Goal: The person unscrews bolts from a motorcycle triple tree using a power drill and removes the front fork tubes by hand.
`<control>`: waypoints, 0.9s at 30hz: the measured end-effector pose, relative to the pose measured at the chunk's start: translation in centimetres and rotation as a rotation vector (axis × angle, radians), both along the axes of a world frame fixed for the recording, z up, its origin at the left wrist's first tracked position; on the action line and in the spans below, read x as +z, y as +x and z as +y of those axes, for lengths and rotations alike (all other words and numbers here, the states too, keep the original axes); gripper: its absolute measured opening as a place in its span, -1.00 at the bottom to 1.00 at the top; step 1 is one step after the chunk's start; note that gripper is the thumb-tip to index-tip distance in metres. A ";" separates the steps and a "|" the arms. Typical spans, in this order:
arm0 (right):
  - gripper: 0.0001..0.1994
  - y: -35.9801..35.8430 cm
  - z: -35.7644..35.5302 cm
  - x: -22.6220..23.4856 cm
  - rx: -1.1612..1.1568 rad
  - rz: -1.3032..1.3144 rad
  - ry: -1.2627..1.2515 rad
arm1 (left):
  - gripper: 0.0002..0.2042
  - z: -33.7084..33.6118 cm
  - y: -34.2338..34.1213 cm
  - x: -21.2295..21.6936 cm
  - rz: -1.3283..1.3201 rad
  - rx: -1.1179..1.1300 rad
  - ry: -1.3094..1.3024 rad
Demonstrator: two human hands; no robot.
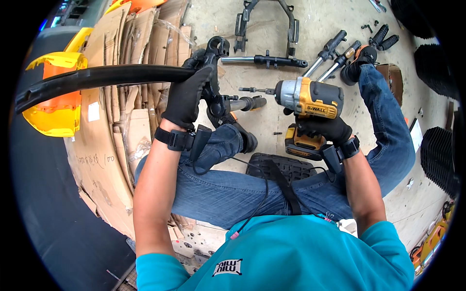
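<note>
My left hand [185,101], in a black glove, is closed around a long curved black mudguard [107,76] where it meets a black metal fork bracket [211,80]. The mudguard reaches out to the left over the cardboard. In my right hand [330,129], also gloved, is a yellow and black cordless impact driver [318,99], gripped by the handle. Its long bit [252,90] points left toward the bracket, with a gap between them. A silver and black shock-absorber tube [247,103] shows beside the bracket, partly behind it.
Flattened cardboard [104,145] is stacked at the left, with yellow and orange plastic parts [58,102] beyond. On the floor ahead lie a black metal frame [267,24], a fork tube [264,60] and more shock absorbers [330,53]. Black ribbed parts [439,153] line the right.
</note>
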State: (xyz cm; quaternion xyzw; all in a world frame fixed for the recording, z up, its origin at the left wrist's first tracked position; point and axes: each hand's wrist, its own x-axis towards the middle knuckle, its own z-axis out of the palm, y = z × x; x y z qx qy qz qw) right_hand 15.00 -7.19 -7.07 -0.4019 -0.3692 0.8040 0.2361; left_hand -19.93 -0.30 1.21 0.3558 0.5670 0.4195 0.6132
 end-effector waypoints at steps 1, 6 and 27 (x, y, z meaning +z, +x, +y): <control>-0.55 0.5 0.3 -0.2 -0.006 -0.036 0.026 | -0.45 0.0 -0.1 0.0 0.013 -0.001 0.005; -0.67 0.6 1.5 -1.1 0.023 -0.288 0.085 | -0.44 0.1 0.3 0.2 0.019 -0.018 0.003; -0.58 -2.0 -3.5 -16.3 0.624 -1.362 0.844 | -0.53 0.0 0.3 0.3 0.021 0.019 -0.003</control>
